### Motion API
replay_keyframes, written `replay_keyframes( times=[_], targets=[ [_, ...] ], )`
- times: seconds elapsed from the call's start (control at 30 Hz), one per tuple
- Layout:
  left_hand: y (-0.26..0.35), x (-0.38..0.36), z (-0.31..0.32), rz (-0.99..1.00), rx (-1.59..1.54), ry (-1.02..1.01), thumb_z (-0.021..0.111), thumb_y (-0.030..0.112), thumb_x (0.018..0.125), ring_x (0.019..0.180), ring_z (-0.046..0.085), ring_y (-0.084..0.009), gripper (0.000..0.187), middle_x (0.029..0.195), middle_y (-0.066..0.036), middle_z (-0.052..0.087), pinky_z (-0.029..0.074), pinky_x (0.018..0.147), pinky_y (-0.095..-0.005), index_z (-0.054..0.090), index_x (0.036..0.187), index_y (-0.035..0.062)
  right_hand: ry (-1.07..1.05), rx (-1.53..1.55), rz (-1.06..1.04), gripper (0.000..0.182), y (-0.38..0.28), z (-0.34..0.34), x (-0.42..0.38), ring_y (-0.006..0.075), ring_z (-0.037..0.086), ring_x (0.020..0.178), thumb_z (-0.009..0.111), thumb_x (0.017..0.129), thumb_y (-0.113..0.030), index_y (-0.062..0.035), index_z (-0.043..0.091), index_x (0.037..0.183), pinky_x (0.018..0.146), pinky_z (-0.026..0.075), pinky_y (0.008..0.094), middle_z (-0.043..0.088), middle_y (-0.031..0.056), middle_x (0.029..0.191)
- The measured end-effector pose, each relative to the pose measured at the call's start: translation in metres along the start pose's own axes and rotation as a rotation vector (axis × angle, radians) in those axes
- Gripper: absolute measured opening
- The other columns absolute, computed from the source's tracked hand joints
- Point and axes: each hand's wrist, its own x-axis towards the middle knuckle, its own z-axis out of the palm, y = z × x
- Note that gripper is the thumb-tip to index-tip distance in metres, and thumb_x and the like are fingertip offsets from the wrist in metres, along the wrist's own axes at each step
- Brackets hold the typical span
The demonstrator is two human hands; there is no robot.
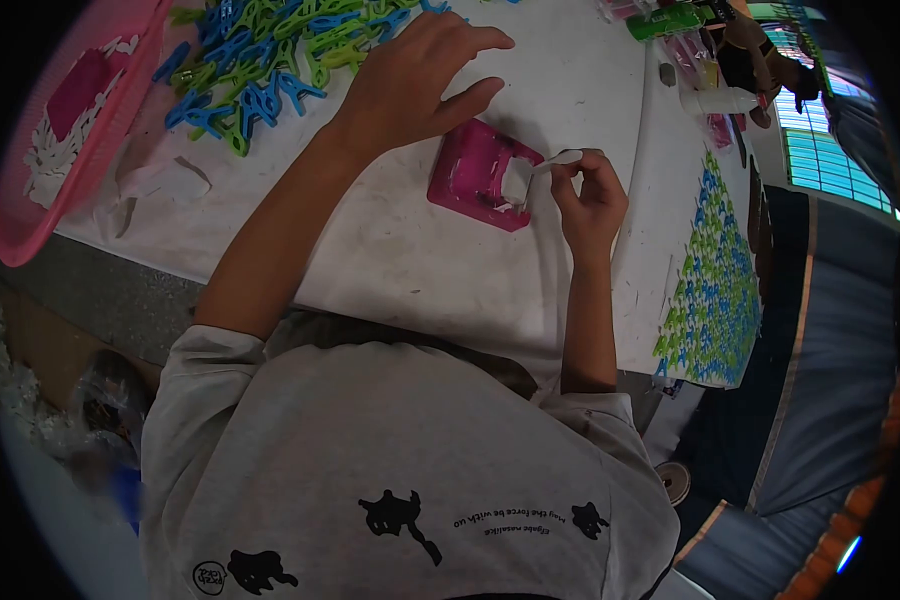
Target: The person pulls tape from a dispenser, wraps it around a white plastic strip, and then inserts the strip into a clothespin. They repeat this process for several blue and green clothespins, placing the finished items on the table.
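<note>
My right hand (592,195) is closed in a pinch on a small white strip (567,157), just off the right side of a magenta tray (448,172). White material, possibly a paste, lies in the tray's right part. To the upper left, my left hand (420,80) is raised with thumb and index finger apart, and nothing shows between them. Beneath and beyond it spreads a heap of blue and green clothespins (260,60). The left hand's other fingers are partly hidden from view.
A pink basket (120,130) at the far left holds white strips and a magenta piece. Rows of blue and green clothespins (712,290) cover the table's right end. A green can (662,22) and a white bottle (718,101) lie at the back right. Another person (755,60) is beyond.
</note>
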Motion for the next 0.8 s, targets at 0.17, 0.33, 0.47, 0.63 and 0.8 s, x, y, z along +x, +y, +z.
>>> replay_keyframes(
  times=[0.17, 0.33, 0.47, 0.63, 0.8],
  targets=[
    [-0.002, -0.001, 0.0, -0.001, -0.007, -0.016, 0.074, 0.017, 0.084, 0.086, 0.06, -0.0178, 0.036, 0.097, -0.004, 0.061, 0.048, 0.072, -0.0308, 0.061, 0.117, 0.0109, -0.042, -0.085, -0.048, 0.022, 0.002, 0.001, 0.005, 0.0137, 0.052, 0.08, 0.07, 0.075, 0.008, -0.0012, 0.061, 0.092, 0.076, 0.045, 0.0264, 0.058, 0.0037, 0.086],
    [-0.004, -0.002, -0.002, -0.009, -0.017, -0.022, 0.074, 0.016, 0.085, 0.084, 0.059, -0.0159, 0.035, 0.095, -0.003, 0.06, 0.047, 0.07, -0.0293, 0.06, 0.117, 0.0107, -0.114, -0.268, -0.126, 0.024, 0.0, 0.0, 0.009, 0.0155, 0.055, 0.08, 0.07, 0.072, 0.007, -0.0024, 0.062, 0.092, 0.073, 0.046, 0.0275, 0.06, 0.0055, 0.086],
    [-0.005, -0.003, -0.002, -0.016, -0.025, -0.033, 0.073, 0.015, 0.085, 0.083, 0.058, -0.0145, 0.035, 0.094, -0.002, 0.06, 0.046, 0.069, -0.0282, 0.06, 0.117, 0.0106, -0.111, -0.305, -0.141, 0.023, 0.002, -0.006, 0.008, 0.0158, 0.056, 0.08, 0.07, 0.072, 0.007, -0.0027, 0.062, 0.092, 0.072, 0.047, 0.0277, 0.061, 0.0058, 0.087],
    [-0.006, -0.004, 0.0, -0.026, -0.06, -0.044, 0.073, 0.013, 0.086, 0.082, 0.057, -0.0126, 0.034, 0.092, -0.001, 0.06, 0.045, 0.067, -0.0267, 0.06, 0.117, 0.0104, -0.066, -0.213, -0.143, 0.022, 0.003, -0.006, 0.006, 0.0154, 0.055, 0.078, 0.07, 0.073, 0.007, -0.0017, 0.062, 0.092, 0.072, 0.047, 0.0279, 0.061, 0.0059, 0.087],
    [-0.005, -0.006, 0.003, -0.081, -0.226, -0.033, 0.072, 0.012, 0.086, 0.08, 0.057, -0.0108, 0.033, 0.091, 0.0, 0.06, 0.044, 0.065, -0.0253, 0.06, 0.116, 0.0102, 0.297, 0.167, 0.196, 0.014, -0.03, 0.005, 0.005, 0.0133, 0.055, 0.079, 0.064, 0.083, 0.007, -0.0028, 0.059, 0.091, 0.074, 0.045, 0.0274, 0.061, 0.0035, 0.086]
  ],
)
